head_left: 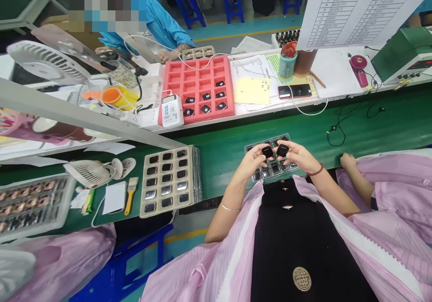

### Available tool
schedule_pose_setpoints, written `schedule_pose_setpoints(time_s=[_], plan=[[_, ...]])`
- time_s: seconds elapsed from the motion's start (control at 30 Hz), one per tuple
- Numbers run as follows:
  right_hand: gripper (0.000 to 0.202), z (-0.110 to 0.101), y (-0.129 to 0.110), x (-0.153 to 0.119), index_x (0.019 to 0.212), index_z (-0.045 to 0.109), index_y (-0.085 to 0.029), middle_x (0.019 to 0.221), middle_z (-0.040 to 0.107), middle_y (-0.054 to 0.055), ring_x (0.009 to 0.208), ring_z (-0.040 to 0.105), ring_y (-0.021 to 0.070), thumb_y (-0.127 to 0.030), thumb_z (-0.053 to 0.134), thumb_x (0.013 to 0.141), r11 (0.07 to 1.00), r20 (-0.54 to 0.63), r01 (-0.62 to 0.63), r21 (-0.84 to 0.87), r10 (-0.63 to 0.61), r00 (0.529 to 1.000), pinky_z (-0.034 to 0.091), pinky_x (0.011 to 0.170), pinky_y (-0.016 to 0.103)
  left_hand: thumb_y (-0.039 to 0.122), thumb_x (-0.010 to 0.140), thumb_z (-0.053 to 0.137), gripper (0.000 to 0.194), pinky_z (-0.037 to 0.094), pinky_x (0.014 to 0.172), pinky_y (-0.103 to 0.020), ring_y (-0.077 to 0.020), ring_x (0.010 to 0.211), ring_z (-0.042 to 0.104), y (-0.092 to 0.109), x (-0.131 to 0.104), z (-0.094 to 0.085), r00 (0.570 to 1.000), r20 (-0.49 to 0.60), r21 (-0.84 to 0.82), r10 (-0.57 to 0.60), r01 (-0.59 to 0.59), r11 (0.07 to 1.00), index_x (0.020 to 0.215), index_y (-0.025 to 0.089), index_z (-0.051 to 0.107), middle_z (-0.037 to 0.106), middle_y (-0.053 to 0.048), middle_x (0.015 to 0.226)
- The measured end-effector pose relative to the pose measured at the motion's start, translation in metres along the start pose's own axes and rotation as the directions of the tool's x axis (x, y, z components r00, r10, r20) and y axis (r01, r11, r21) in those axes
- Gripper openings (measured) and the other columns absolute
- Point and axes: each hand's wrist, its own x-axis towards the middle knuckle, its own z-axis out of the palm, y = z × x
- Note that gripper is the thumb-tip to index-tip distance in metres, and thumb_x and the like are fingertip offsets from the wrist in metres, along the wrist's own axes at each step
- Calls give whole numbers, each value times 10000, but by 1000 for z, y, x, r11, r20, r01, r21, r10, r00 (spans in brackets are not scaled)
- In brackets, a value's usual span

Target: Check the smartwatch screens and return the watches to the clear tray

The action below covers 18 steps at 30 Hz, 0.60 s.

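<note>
Over a clear plastic tray (pixel 276 169) of dark square pieces, both hands are raised close together. My left hand (pixel 254 159) pinches a small black square piece (pixel 267 151) between thumb and fingers. A second black square piece (pixel 282 149), with a thin light edge, is gripped by my right hand (pixel 299 155). The two pieces are side by side with a narrow gap between them. The tray lies on the green table (pixel 216 167), partly hidden by my hands.
Left of my hands stands a stack of beige trays (pixel 192 176) with dark square pieces. A yellow brush (pixel 131 196) and a fan (pixel 88 173) lie further left. Ahead, a shelf holds a red foam tray (pixel 198 82) and a phone (pixel 294 91). A co-worker's hand (pixel 347 161) rests at right.
</note>
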Motion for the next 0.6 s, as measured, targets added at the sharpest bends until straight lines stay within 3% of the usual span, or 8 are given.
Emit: schedule_pose_setpoints(time_s=[0.13,0.27,0.37,0.43,0.53,0.6], plan=[[429,-15,-4,5,1243,676,-189,1084,784,85,735,733,140,-247,742,823,995,-3,29,-100,-29,1000,621,641,256,243,734,792,381,451,572,-232,-165,715,667,-4,15,16,997,-58,84,48,-43,996,1080,170,652,720,-44,881],[496,-38,-3,11,1284,640,-208,1154,766,87,787,737,153,-212,717,794,994,29,9,-112,-6,1000,626,658,271,202,731,767,431,467,612,-239,-180,795,677,-15,35,28,994,-89,91,70,-62,994,1145,184,647,730,-62,968],[522,-61,7,24,1300,603,-218,1196,746,94,855,741,167,-238,716,791,990,-1,-47,-132,47,999,632,680,277,194,758,737,474,496,635,-243,-189,825,702,-40,56,27,985,-170,129,-10,32,991,1221,195,633,736,-71,1022],[459,-78,22,36,1264,591,-216,1195,736,94,861,741,157,-268,686,817,970,-92,-147,-194,131,987,634,688,273,207,825,686,404,513,636,-246,-183,803,715,-64,69,20,947,-307,217,-98,170,961,1226,194,638,736,-65,1003],[336,-96,58,55,1181,591,-191,1075,733,81,768,729,123,-229,627,849,895,-212,-322,-308,265,941,617,643,239,211,916,624,266,547,688,-275,-174,814,710,-105,78,-2,849,-504,283,-158,336,898,1174,158,656,718,-77,1015],[302,-98,86,67,1148,603,-170,934,716,55,670,701,112,-173,619,846,834,-229,-397,-384,330,916,591,583,219,255,955,636,232,577,770,-326,-185,881,700,-129,77,-21,780,-603,313,-169,426,849,1154,140,660,706,-89,1066]])
